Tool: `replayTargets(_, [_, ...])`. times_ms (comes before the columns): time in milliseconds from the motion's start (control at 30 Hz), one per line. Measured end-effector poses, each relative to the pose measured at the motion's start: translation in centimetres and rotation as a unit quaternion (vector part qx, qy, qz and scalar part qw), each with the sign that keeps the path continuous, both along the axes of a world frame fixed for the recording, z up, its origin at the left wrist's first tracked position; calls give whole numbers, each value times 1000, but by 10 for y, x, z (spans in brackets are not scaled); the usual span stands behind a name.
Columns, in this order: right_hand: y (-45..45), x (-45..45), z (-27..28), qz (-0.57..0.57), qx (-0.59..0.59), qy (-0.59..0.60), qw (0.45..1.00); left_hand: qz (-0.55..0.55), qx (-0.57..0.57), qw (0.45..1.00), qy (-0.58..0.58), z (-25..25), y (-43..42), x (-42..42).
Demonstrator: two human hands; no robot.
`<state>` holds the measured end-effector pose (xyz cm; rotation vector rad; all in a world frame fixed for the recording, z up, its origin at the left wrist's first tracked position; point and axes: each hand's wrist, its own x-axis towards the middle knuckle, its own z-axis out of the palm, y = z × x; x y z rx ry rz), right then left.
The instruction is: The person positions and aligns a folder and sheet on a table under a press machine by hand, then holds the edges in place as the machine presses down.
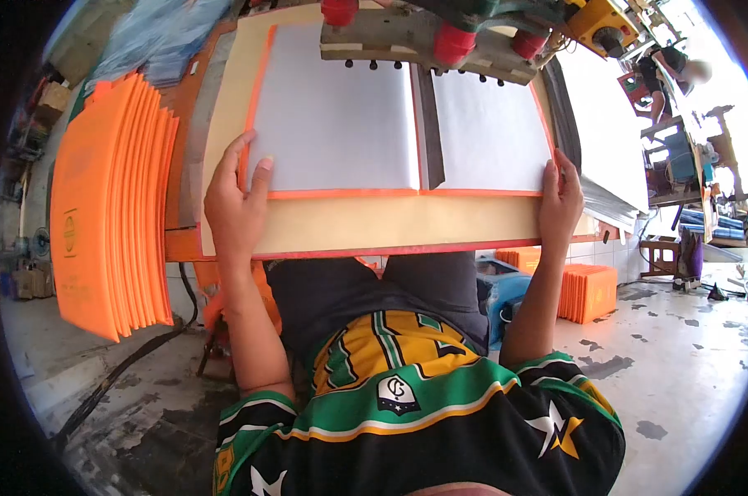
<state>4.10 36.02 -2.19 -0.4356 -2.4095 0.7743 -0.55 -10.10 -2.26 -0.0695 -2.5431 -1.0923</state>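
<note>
An orange folder point(332, 107) lies spread out on the cream board of the worktable, its pale inner faces up and an orange border round them. My left hand point(237, 194) grips the folder's left edge, the thumb on its inner face. At the right edge, my right hand point(561, 194) holds it between thumb and fingers. A dark strip point(431, 136) runs along the folder just right of its middle fold. The folder's far edge is hidden under the machine head point(415, 45).
Stacked orange folders point(109, 207) stand at the left, beside plastic-wrapped sheets point(155, 41). More orange stacks point(587, 293) sit on the floor at right, near a blue plastic object point(502, 293). White sheets point(601, 124) lie right of the board. A person point(667, 74) is in the background.
</note>
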Motion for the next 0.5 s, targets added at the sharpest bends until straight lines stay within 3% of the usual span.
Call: replayTargets(500, [2, 0, -4, -10, -26, 1, 1000, 15, -6, 999, -35, 2, -3, 0])
